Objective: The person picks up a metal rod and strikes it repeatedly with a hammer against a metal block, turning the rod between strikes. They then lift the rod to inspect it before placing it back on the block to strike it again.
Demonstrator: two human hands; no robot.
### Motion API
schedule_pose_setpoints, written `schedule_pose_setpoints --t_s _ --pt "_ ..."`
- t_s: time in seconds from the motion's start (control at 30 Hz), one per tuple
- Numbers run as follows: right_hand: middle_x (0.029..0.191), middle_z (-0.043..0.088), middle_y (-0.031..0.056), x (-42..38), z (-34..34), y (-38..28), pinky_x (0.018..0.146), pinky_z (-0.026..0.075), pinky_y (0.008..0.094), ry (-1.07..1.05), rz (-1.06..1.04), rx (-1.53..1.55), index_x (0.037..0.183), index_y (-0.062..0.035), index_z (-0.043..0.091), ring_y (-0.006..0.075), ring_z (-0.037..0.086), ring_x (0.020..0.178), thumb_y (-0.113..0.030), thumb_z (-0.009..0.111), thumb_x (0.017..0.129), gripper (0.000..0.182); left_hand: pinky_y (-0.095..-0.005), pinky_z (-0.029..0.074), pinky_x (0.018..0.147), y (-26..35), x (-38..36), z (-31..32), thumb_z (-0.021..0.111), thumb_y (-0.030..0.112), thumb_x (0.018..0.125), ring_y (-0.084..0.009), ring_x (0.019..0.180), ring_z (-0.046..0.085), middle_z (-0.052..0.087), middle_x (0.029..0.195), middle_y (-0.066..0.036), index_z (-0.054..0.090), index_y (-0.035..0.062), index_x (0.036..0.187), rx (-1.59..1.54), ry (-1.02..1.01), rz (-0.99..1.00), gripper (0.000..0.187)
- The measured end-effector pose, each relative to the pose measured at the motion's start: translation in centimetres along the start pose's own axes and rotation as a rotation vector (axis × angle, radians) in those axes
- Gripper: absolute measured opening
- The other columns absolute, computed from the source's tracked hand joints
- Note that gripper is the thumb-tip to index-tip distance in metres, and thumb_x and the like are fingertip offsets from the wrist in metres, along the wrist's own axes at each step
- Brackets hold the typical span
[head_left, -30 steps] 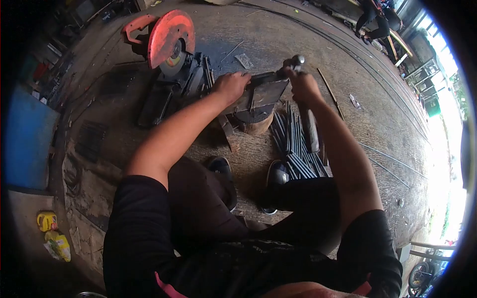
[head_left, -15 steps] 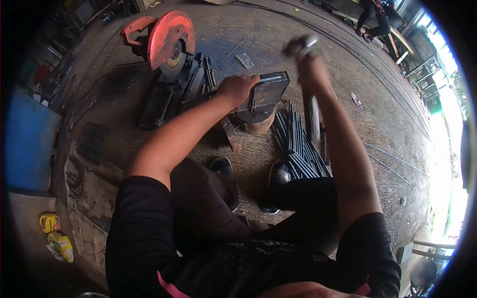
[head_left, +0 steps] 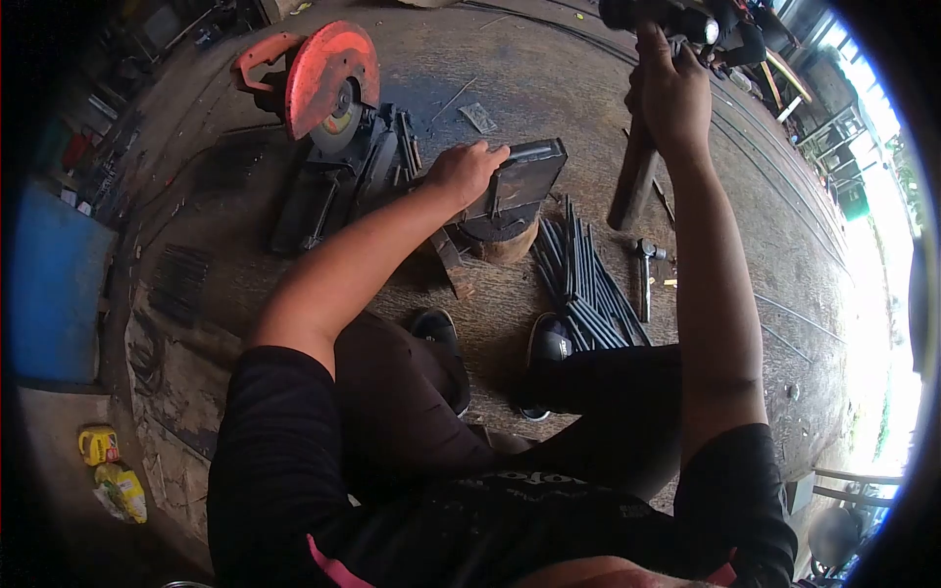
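Note:
My right hand (head_left: pixel 676 98) grips a hammer (head_left: pixel 635 181) by its dark handle, close under the head. The hammer is raised high at the upper right, apart from the metal block. My left hand (head_left: pixel 465 174) is closed around the near end of a short metal rod (head_left: pixel 534 153), which lies along the top of a dark metal block (head_left: pixel 529 181). That block rests on a round wooden stump (head_left: pixel 505 245). Part of the rod is hidden under my fingers.
A red cut-off saw (head_left: pixel 333 78) stands left of the stump. Bundled metal rods (head_left: pixel 578 274) lie near my right shoe, beside another hammer (head_left: pixel 645 279). Long rods (head_left: pixel 784 318) stretch along the floor at right. A person (head_left: pixel 750 49) is partly visible at the upper right.
My right hand has lifted the hammer up and to the right, away from the block. The second hammer on the floor now shows more fully. My left hand stays put.

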State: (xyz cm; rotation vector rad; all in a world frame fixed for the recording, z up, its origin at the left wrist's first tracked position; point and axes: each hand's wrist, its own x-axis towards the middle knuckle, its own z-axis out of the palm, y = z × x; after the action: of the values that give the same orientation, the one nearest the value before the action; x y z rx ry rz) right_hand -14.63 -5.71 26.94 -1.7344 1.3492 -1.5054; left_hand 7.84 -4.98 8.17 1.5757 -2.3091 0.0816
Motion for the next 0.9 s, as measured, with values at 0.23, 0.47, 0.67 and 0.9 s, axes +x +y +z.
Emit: schedule_pose_setpoints --t_s 0.23,0.47,0.67,0.9 --pt "0.085 0.067 0.0219 -3.4 5.0 10.0 0.069 0.053 0.0417 -0.469 0.446 -0.43 0.105 0.0022 0.066 0.0305 0.069 0.079 -0.055 0.049 0.091 0.062 -0.0443 0.052 0.075 0.5 -0.4 -0.2 0.045 0.011 0.09 -0.0336 0.091 0.063 0.06 0.097 -0.015 0.054 0.0178 0.126 0.143 -0.005 0.027 0.037" --pt "0.066 0.064 0.0152 -0.9 3.1 9.2 0.058 0.053 0.0364 -0.282 0.332 -0.307 0.089 0.0051 0.066 0.024 0.066 0.057 -0.058 0.051 0.09 0.065 -0.0429 0.052 0.072 0.3 0.1 0.3 0.051 0.021 0.091 -0.0331 0.084 0.063 0.061 0.089 -0.013 0.057 0.0133 0.118 0.207 0.17 0.051 0.028" --pt "0.059 0.057 0.0044 1.9 -0.6 -0.3 0.048 0.046 0.0296 0.011 0.022 0.236 0.086 -0.0007 0.062 0.0129 0.057 0.051 -0.05 0.057 0.091 0.05 -0.0436 0.052 0.066 -0.6 0.1 0.6 0.052 0.024 0.092 -0.0337 0.082 0.063 0.063 0.083 -0.012 0.058 0.0101 0.114 0.153 0.107 0.052 0.026" --pt "0.095 0.067 0.0256 -3.3 4.8 11.2 0.079 0.051 0.0446 -0.441 0.219 -0.651 0.103 0.0021 0.065 0.0421 0.065 0.089 -0.053 0.054 0.087 0.058 -0.046 0.052 0.069 0.2 -0.2 0.4 0.051 0.021 0.091 -0.0343 0.085 0.064 0.063 0.087 -0.014 0.058 0.0109 0.114 0.107 0.06 0.094 0.026"
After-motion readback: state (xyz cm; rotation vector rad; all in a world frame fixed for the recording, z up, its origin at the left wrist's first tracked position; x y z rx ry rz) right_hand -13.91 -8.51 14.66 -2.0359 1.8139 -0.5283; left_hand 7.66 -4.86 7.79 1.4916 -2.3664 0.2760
